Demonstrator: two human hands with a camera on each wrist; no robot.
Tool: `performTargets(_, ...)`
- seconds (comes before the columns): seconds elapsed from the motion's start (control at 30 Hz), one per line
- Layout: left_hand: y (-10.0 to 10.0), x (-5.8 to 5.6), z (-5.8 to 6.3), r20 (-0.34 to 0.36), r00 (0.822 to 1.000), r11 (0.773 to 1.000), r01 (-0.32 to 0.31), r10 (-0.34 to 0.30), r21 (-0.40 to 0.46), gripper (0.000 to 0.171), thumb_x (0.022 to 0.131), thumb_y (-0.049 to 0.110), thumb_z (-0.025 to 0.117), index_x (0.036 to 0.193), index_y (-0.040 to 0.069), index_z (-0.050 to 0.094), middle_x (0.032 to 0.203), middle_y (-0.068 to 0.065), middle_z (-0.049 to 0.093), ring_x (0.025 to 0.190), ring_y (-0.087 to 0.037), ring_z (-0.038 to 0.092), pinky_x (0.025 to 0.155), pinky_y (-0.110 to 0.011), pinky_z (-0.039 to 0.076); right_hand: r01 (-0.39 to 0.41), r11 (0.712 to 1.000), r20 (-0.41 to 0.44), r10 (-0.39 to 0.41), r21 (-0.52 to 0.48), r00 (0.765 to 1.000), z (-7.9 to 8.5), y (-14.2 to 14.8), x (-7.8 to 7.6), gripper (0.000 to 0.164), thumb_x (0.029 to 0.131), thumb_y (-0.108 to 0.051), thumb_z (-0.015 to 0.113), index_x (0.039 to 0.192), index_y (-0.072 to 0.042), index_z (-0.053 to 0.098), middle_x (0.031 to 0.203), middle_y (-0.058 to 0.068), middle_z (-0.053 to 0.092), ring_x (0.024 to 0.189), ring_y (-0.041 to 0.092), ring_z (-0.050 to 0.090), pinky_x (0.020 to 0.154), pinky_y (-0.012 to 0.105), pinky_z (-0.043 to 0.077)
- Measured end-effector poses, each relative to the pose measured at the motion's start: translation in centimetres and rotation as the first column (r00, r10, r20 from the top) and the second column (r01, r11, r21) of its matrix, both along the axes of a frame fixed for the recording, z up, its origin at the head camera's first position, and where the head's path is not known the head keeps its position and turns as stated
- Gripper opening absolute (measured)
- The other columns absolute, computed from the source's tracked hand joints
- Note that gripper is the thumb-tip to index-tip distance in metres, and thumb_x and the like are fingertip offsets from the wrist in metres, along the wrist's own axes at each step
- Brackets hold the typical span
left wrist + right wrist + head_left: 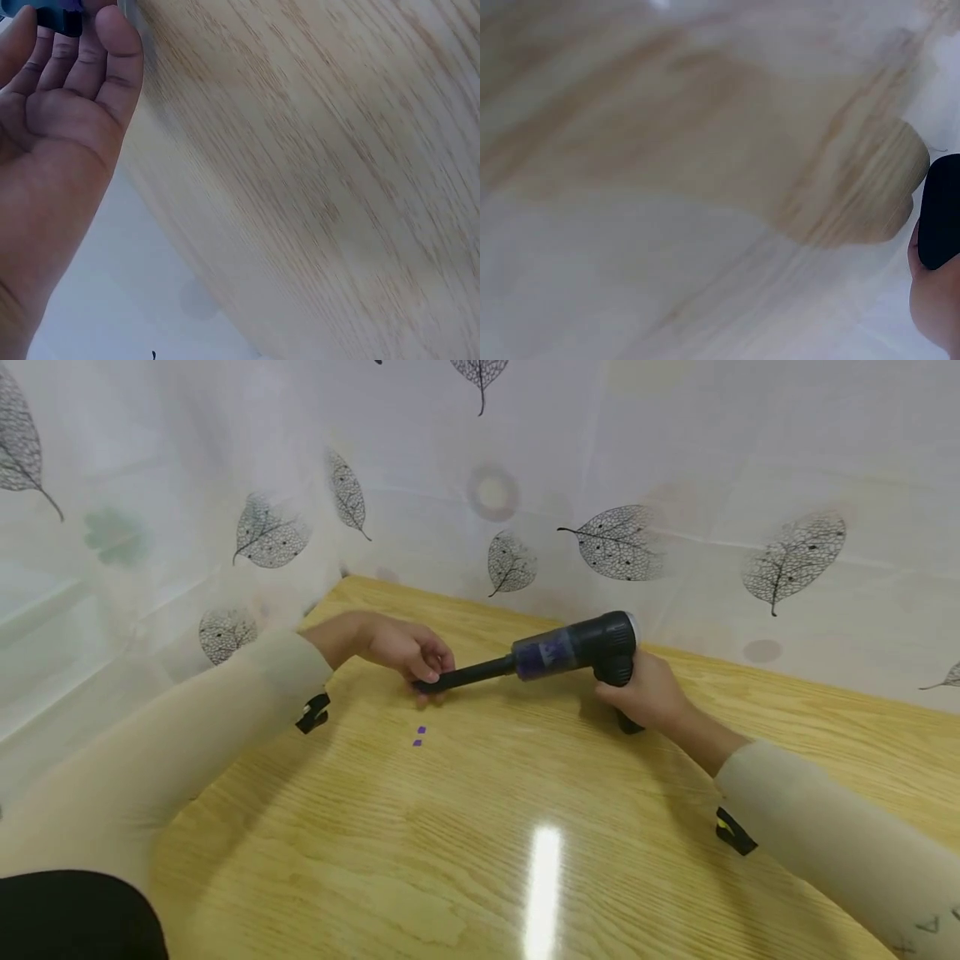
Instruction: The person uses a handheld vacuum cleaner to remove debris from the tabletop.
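Observation:
A black handheld vacuum cleaner (592, 643) with a purple-tinted clear section is held just above the wooden table. My right hand (654, 692) grips its handle, whose lower end shows below the fingers. At the other end, my left hand (393, 645) pinches the tip of the long black nozzle (480, 672) between thumb and fingers. In the left wrist view, the dark nozzle tip (60, 19) lies between thumb and fingers at the top left, partly cut off. The right wrist view catches only the black handle end (941, 214) and part of the hand.
Two small purple pieces (420, 736) lie on the wooden table (450, 827) near the left hand. A pale curtain (420, 485) with leaf prints hangs behind the table and along its left side. A black rounded shape (78, 914) fills the lower left corner.

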State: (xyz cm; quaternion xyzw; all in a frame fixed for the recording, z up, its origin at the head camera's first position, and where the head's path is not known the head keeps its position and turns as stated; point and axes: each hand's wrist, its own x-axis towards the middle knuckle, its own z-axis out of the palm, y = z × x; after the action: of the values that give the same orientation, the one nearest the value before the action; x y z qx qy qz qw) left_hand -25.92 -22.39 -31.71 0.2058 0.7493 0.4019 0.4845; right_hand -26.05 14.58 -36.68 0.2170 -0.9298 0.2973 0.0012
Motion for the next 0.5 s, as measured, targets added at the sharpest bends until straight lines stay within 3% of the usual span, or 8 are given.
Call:
performTargets(0.27, 1.4, -0.7, -0.5, -0.158, 0.986, 0.998, 0.038, -0.046, -0.055, 0.022, 0.092, 0.008, 0.050, 0.112, 0.000, 0.052, 0.097, -0.015, 0.062, 0.085, -0.024, 0.059, 0.074, -0.033, 0.050, 0.034, 0.999, -0.023, -0.033, 0.011, 0.999, 0.0, 1.4, 0.6, 0.030, 0.077, -0.027, 0.064, 0.090, -0.004, 0.049, 0.073, 0.011, 0.053, 0.061, 0.024, 0.047, 0.054, 0.038, 0.041)
performTargets(0.5, 1.9, -0.7, -0.4, -0.088, 0.996, 0.995, 0.015, -0.024, -0.102, 0.025, 0.093, 0.008, 0.049, 0.117, 0.004, 0.046, 0.100, -0.016, 0.061, 0.083, -0.028, 0.062, 0.073, -0.036, 0.051, 0.031, 0.999, -0.051, -0.030, 0.017, 0.998, 0.2, 1.7, 0.9, 0.032, 0.078, -0.027, 0.064, 0.091, -0.003, 0.049, 0.072, 0.011, 0.053, 0.060, 0.024, 0.047, 0.053, 0.038, 0.041)
